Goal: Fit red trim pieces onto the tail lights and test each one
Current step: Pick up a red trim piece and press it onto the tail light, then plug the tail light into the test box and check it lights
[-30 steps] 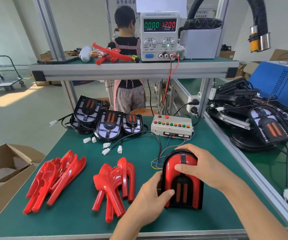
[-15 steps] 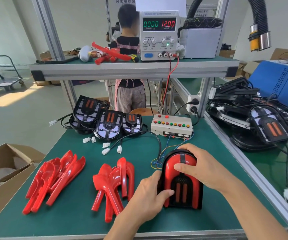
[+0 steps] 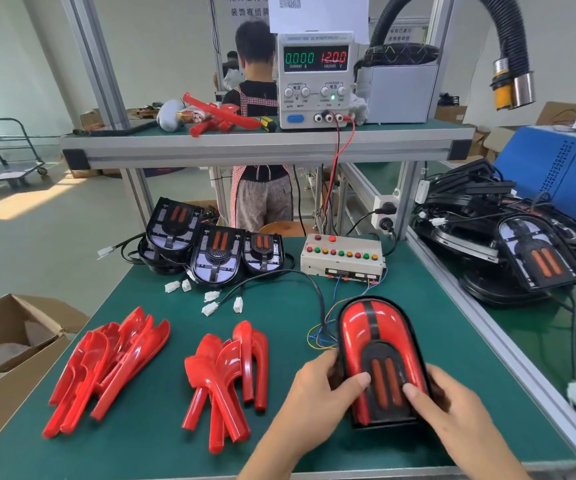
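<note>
A tail light (image 3: 373, 337) with red trim on both sides lies on the green mat (image 3: 435, 341) near the front. My left hand (image 3: 321, 393) grips its lower left edge, thumb on the red trim. My right hand (image 3: 446, 407) grips the lower right edge, thumb pressing beside the orange strips. Two heaps of loose red trim pieces lie to the left: one heap (image 3: 106, 365) at far left, the other heap (image 3: 231, 375) nearer the middle. Three untrimmed tail lights (image 3: 215, 258) stand at the back left.
A test box (image 3: 342, 258) with coloured buttons sits behind the light, wires running to it. The power supply (image 3: 314, 77) on the shelf reads 0.000 and 12.00. More tail lights (image 3: 529, 251) pile up on the right bench. A cardboard box (image 3: 6, 344) stands left. A person stands behind the bench.
My right hand slid from the top of the tail light down to its lower right edge. The left hand stays at the lower left.
</note>
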Available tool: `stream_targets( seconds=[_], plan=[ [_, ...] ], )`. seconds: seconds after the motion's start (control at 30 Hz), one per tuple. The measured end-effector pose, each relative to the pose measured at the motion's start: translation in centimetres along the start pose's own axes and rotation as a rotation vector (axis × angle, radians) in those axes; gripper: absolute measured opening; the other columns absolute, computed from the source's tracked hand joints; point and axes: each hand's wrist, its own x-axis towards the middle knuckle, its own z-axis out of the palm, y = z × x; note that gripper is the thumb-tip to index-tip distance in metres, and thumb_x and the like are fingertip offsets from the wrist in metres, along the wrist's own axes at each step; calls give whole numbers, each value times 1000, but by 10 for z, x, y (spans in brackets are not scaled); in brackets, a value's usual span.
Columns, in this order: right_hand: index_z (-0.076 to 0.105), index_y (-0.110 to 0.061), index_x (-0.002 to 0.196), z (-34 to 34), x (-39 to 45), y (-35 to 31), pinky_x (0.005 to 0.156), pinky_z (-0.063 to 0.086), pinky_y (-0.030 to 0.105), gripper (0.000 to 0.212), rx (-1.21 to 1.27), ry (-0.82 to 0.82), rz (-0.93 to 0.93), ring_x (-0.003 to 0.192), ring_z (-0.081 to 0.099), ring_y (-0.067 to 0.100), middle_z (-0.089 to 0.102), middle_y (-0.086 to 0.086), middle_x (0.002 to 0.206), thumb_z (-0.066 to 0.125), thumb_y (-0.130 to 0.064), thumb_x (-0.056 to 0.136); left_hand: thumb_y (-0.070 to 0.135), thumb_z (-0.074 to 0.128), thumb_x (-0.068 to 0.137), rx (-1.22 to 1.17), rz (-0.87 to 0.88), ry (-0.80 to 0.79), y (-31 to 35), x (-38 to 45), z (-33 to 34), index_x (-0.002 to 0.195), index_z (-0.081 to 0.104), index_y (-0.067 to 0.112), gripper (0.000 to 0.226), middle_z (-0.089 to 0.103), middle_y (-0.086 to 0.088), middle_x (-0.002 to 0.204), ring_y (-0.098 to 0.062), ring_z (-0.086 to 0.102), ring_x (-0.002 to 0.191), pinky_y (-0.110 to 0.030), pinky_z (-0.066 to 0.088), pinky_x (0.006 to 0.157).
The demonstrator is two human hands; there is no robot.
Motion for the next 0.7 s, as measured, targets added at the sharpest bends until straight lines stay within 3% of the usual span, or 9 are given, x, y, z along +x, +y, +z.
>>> stream_targets(
  seconds=[0.1,0.17,0.27,0.37,0.5,0.63,0.7],
  plan=[
    [74,-17,109,-13,-3,15,63,59,33,16,200,181,175,84,74,18,80,5,96,64,-10,98,58,50,95,35,-37,2,8,8,20,98,67,16,46,72,-5,88,-14,66,76,-44,58,83],
    [74,-11,108,-23,-1,18,61,56,39,16,289,237,249,83,71,28,79,14,95,61,-15,100,50,47,101,69,-64,93,8,16,24,90,69,16,42,72,3,79,-9,65,69,-36,58,76],
    [76,-10,103,-35,1,19,60,56,38,20,295,287,290,81,72,31,79,13,92,61,-24,100,33,57,98,262,-66,316,4,28,16,87,68,21,20,66,9,70,-7,57,65,-29,48,69],
    [76,-10,97,-46,6,20,58,54,35,19,300,364,318,68,73,27,79,12,84,64,-24,99,30,60,95,373,-127,407,0,36,-3,95,67,22,11,71,6,82,-16,64,82,-32,48,77],
    [74,-9,91,-57,10,25,48,53,29,18,286,411,355,54,72,24,77,11,74,64,-21,99,27,61,96,528,-171,478,2,54,-43,110,66,13,20,72,-5,110,-27,63,108,-34,47,91],
    [72,-6,90,-62,9,28,40,54,24,18,257,437,387,50,72,26,76,11,68,65,-19,99,26,58,97,694,-245,543,14,79,-88,117,60,10,26,65,-13,120,-36,58,114,-39,44,91],
    [71,-5,90,-64,9,27,38,53,25,18,242,455,405,49,71,25,75,12,67,65,-19,99,24,59,97,771,-311,544,17,89,-109,114,58,8,24,64,-18,120,-39,59,112,-41,45,84]
  ],
)
